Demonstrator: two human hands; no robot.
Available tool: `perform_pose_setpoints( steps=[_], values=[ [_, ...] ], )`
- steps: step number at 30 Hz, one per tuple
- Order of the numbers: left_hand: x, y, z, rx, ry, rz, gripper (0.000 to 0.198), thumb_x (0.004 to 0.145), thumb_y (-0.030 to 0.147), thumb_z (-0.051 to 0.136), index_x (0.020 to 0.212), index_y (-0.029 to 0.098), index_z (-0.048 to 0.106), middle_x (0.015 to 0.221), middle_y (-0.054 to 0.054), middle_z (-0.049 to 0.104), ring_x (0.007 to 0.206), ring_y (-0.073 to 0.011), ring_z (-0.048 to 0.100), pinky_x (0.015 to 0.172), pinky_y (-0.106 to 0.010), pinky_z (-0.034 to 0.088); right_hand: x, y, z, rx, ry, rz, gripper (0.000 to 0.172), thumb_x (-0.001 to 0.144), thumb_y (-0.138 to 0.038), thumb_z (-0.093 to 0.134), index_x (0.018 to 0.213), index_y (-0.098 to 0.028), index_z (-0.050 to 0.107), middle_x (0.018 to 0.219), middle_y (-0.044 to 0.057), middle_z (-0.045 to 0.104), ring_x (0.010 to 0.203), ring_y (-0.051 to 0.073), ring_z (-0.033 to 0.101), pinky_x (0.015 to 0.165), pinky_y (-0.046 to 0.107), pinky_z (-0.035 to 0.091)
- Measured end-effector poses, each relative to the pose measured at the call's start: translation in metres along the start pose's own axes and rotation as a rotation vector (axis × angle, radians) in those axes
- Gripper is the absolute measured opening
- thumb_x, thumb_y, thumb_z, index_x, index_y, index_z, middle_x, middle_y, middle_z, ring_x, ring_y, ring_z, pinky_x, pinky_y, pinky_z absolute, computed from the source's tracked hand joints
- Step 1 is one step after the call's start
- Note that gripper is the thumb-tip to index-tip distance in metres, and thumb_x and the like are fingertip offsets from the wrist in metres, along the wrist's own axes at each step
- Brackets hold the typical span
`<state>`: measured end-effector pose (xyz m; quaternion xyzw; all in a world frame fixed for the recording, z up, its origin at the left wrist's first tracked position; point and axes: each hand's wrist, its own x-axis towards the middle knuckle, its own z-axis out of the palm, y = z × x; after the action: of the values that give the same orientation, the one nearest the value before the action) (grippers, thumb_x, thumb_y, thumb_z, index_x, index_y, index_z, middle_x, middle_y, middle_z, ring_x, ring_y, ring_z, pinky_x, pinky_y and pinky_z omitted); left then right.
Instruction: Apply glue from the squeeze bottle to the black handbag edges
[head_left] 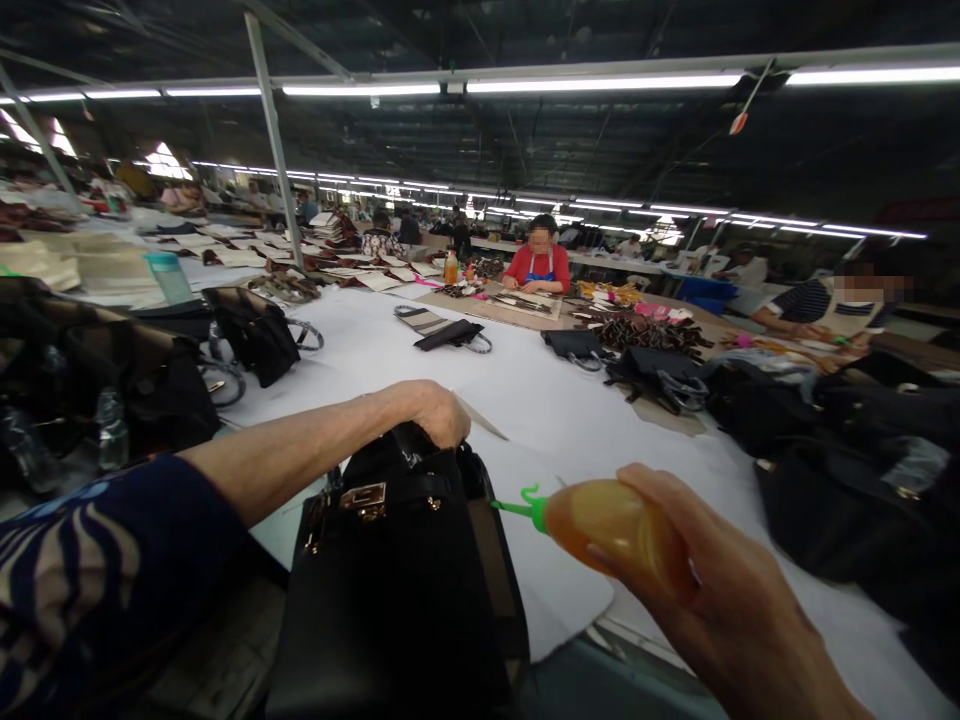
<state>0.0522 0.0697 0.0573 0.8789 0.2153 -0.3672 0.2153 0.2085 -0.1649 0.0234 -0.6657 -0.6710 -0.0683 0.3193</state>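
My left hand [439, 412] rests on the top of a black handbag [405, 570] that stands upright at the near edge of the desk [540, 400], at about six o'clock from me; my fingers curl down over the bag's far upper edge, in a closed grip on it, though the fingertips themselves are hidden behind the bag. A gold clasp [364, 498] sits on the bag's front flap, just below my wrist. My right hand [720, 600] is at about four o'clock, raised above the desk, and its grip is wrapped around an amber squeeze bottle [622, 525] lying nearly level. The bottle's green nozzle [521, 505] points toward nine o'clock, at the handbag's upper right corner, close to it but not touching. White sheeting covers the desk under both. More black bags [825, 440] lie heaped at two to three o'clock, and another black bag [259, 335] with ring handles sits at ten o'clock, near a pale blue-capped bottle [169, 275]. A flat dark piece [450, 333] lies at twelve o'clock, well apart from my hands. Across the desk a person in a red top [538, 265] is seated at work, with an orange bottle [451, 268] to that person's side.
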Motion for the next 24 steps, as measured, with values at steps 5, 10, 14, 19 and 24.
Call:
perform_pose_setpoints(
  steps=[5, 10, 14, 19, 24],
  values=[
    [-0.005, 0.006, 0.000, 0.069, 0.017, 0.036, 0.020, 0.059, 0.025, 0.063, 0.045, 0.011, 0.061, 0.044, -0.006, 0.056, 0.043, -0.0164, 0.050, 0.041, -0.026, 0.042, -0.005, 0.004, -0.002, -0.041, -0.002, 0.005, 0.044, 0.078, -0.044, 0.059, 0.119, -0.028, 0.050, 0.108, 0.008, 0.062, 0.084, 0.028, 0.063, 0.060, 0.034, 0.051],
    [-0.011, 0.010, 0.000, 0.028, 0.021, -0.055, 0.015, 0.060, 0.023, 0.061, 0.060, 0.009, 0.067, 0.051, -0.006, 0.059, 0.046, -0.0163, 0.051, 0.042, -0.026, 0.042, -0.013, -0.001, -0.003, -0.005, -0.062, 0.115, 0.041, 0.080, -0.043, 0.057, 0.117, -0.025, 0.053, 0.110, 0.009, 0.062, 0.088, 0.029, 0.062, 0.062, 0.033, 0.052],
    [-0.012, 0.008, 0.000, 0.029, 0.035, -0.069, 0.018, 0.059, 0.024, 0.061, 0.064, 0.008, 0.068, 0.054, -0.008, 0.061, 0.047, -0.0156, 0.049, 0.043, -0.026, 0.042, -0.018, -0.001, -0.004, -0.022, -0.053, 0.135, 0.038, 0.082, -0.039, 0.054, 0.117, -0.023, 0.052, 0.115, 0.009, 0.060, 0.095, 0.028, 0.060, 0.071, 0.033, 0.052],
    [-0.010, 0.003, 0.002, 0.056, 0.059, -0.051, 0.022, 0.060, 0.027, 0.060, 0.067, 0.008, 0.069, 0.058, -0.009, 0.062, 0.048, -0.0167, 0.049, 0.043, -0.027, 0.041, -0.022, 0.004, -0.006, -0.023, -0.066, 0.036, 0.035, 0.084, -0.038, 0.053, 0.117, -0.025, 0.049, 0.109, 0.007, 0.063, 0.087, 0.024, 0.064, 0.062, 0.028, 0.053],
    [-0.011, 0.001, 0.003, 0.045, 0.113, -0.054, 0.019, 0.058, 0.027, 0.061, 0.062, 0.010, 0.069, 0.053, -0.008, 0.060, 0.047, -0.0166, 0.049, 0.046, -0.027, 0.042, -0.026, 0.009, -0.006, -0.078, -0.061, -0.064, 0.035, 0.085, -0.035, 0.051, 0.118, -0.023, 0.047, 0.105, 0.008, 0.064, 0.081, 0.022, 0.065, 0.059, 0.024, 0.053]
  ],
)
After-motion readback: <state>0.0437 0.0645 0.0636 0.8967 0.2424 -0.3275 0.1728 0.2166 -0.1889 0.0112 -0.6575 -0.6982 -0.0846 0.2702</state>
